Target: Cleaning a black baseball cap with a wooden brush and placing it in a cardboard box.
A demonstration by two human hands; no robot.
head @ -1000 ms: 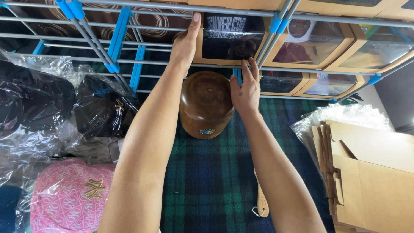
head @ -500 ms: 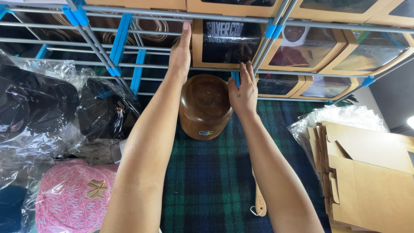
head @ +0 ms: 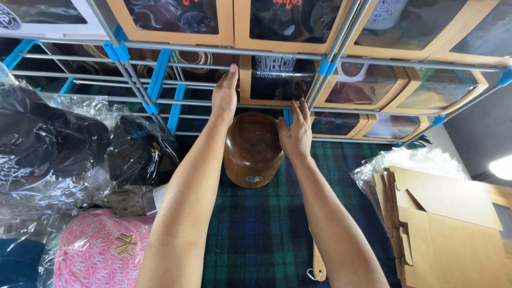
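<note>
**Hands at a wooden block below a shelf rack**

Near, at 7 o'clock: pink cap (head: 98, 250). Centre: wooden block (head: 252, 152) on plaid cloth (head: 266, 229); right hand (head: 294, 136), grip released, touches its side. Far, 12 o'clock: left hand (head: 225, 96), fingers loose, rests against a windowed box (head: 277, 80). A sideways push could topple the block.

Metal shelf rack (head: 224, 50) with blue joints spanned 9 to 3 o'clock, windowed cardboard boxes (head: 176, 21) on its tiers. Dark green plaid rug (head: 256, 234) covered the floor. Flat cardboard stack (head: 448, 224) sat at 4 o'clock. Bright light spot (head: 501, 166) at 3 o'clock.
</note>
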